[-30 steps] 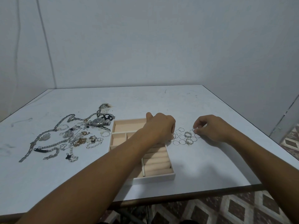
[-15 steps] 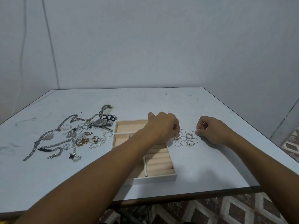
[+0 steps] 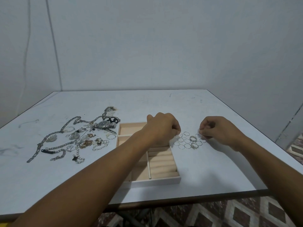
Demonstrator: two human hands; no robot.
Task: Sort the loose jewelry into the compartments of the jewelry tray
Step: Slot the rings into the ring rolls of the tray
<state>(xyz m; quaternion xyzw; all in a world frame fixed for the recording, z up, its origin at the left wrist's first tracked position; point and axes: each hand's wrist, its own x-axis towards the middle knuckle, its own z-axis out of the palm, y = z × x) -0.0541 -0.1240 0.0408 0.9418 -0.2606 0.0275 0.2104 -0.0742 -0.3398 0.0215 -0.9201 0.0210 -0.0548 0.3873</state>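
Note:
A beige jewelry tray (image 3: 161,179) with padded ring rolls and open compartments lies mid-table; my left forearm crosses over it. Several thin rings (image 3: 188,141) lie on the table just right of the tray. My left hand (image 3: 162,128) hovers over the tray's right edge and pinches a thin ring (image 3: 179,135) in its fingertips. My right hand (image 3: 218,130) sits at the right side of the ring cluster, fingertips pinched on a thin ring (image 3: 200,132). A tangle of chains, bracelets, earrings and a watch (image 3: 105,125) lies left of the tray.
The white table (image 3: 205,174) ends at a dark front edge close to me and at a right edge beyond my right hand. Patterned floor tiles (image 3: 246,212) show below. A pale wall stands behind the table.
My left hand has lifted a thin ring at the left edge of the cluster. My right hand has closed its fingertips on a ring at the cluster's right side. The camera has tilted slightly.

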